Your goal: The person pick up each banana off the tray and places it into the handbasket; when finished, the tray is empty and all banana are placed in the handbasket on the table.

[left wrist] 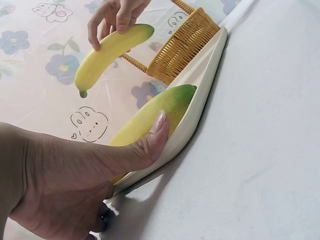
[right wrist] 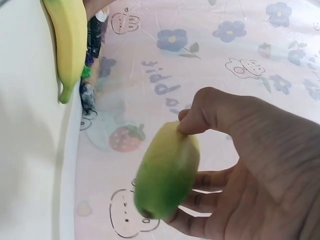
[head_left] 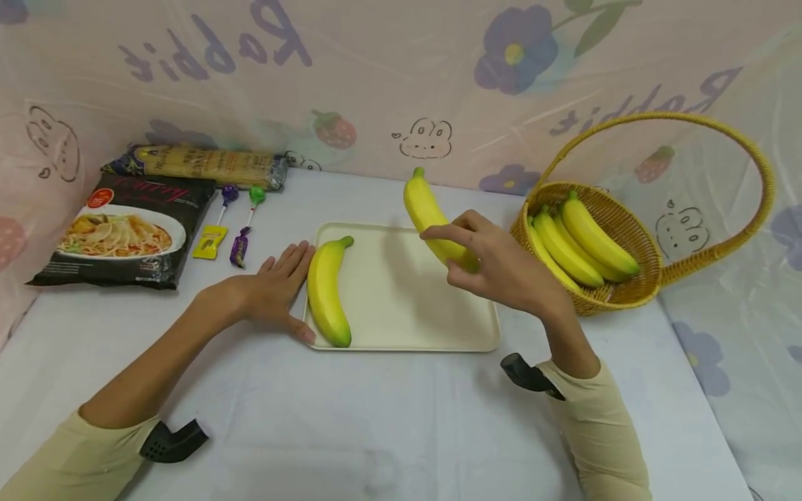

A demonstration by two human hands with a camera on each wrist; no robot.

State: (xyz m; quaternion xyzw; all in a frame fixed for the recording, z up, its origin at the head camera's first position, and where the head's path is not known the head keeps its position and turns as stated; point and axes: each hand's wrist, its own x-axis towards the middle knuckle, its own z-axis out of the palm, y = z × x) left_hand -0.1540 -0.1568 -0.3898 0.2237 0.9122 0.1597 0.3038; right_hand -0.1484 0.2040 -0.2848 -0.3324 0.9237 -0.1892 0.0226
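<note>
My right hand (head_left: 495,261) pinches a banana (head_left: 426,209) between thumb and fingers, holding it in the air above the cream tray (head_left: 407,313). In the right wrist view the green tip of this held banana (right wrist: 167,172) points toward the camera. A second banana (head_left: 327,296) lies along the left end of the tray. My left hand (head_left: 272,289) rests flat at the tray's left edge, fingers straight and thumb by the near corner. From the left wrist view, the left thumb (left wrist: 152,140) lies over the rim beside the lying banana (left wrist: 155,112).
On the right stands a wicker basket (head_left: 592,303) with a tall handle and several bananas (head_left: 595,236) inside. At the left are a black noodle packet (head_left: 119,233), a pasta pack (head_left: 207,165), two lollipops (head_left: 255,198) and a yellow candy packet (head_left: 209,241). A printed curtain hangs behind.
</note>
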